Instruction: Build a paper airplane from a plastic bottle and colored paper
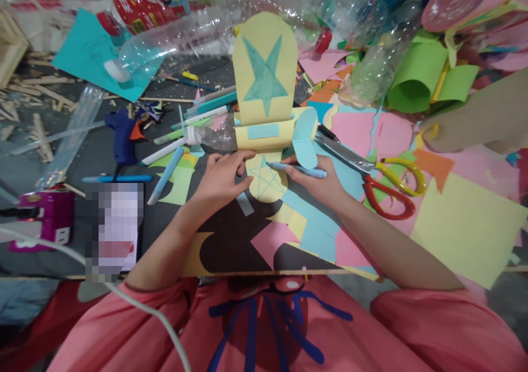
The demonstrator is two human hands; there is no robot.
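A plastic bottle lies on its side, wrapped in yellow paper, with rounded yellow wings above and below. The upper wing bears a filled teal star; the lower wing has a star in outline. My right hand grips a light blue marker, its tip at the top of the outlined star. My left hand rests on the wing's left edge and the bottle's lower side, fingers apart, holding nothing. A light blue paper piece stands at the bottle's right end.
Red-and-yellow scissors lie right of my right hand, over paper scraps. Markers, a blue glue gun and a phone are at left. Clear bottles line the back. Another person's arm reaches in from the right.
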